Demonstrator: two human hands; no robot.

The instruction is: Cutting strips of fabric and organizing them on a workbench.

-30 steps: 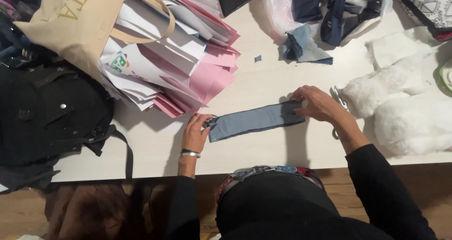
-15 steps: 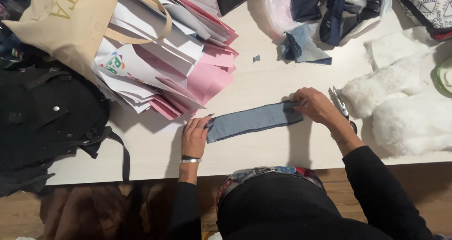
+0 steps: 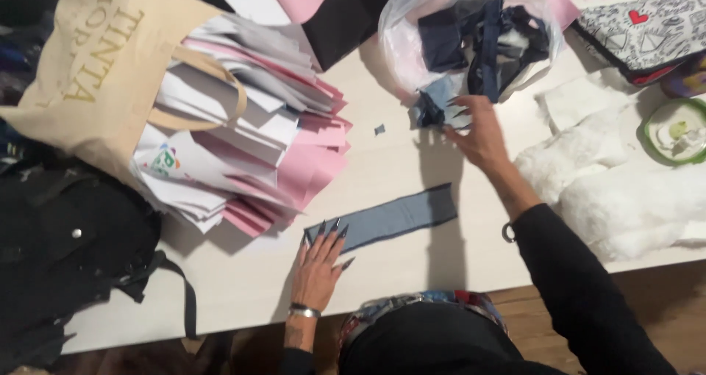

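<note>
Flat on the pale table (image 3: 412,272) lies a long, narrow strip of blue-grey denim (image 3: 386,218), running slightly uphill from left to right, its right end darker and cut square. Its weave looks smooth and matte, with no folds along its length.

At the strip's left end rests the left hand (image 3: 320,261), palm down, fingers spread, the long pointed nails just reaching onto the fabric's edge; a metal bracelet sits at the wrist. It pins rather than grips.

Well above the strip, the right hand (image 3: 482,132) hangs with fingers loosely fanned and slightly curled, holding nothing, its fingertips at a small crumpled scrap of lighter denim (image 3: 437,109). That scrap spills from the mouth of a clear plastic bag (image 3: 401,44) stuffed with dark blue cloth pieces. A tiny blue offcut (image 3: 379,129) lies alone on the table nearby.

To the right sits a heap of white fluffy fur fabric (image 3: 625,191). To the left, a beige canvas tote (image 3: 88,81) spills white and pink paper sheets (image 3: 279,162), beside a black bag (image 3: 66,257).
</note>
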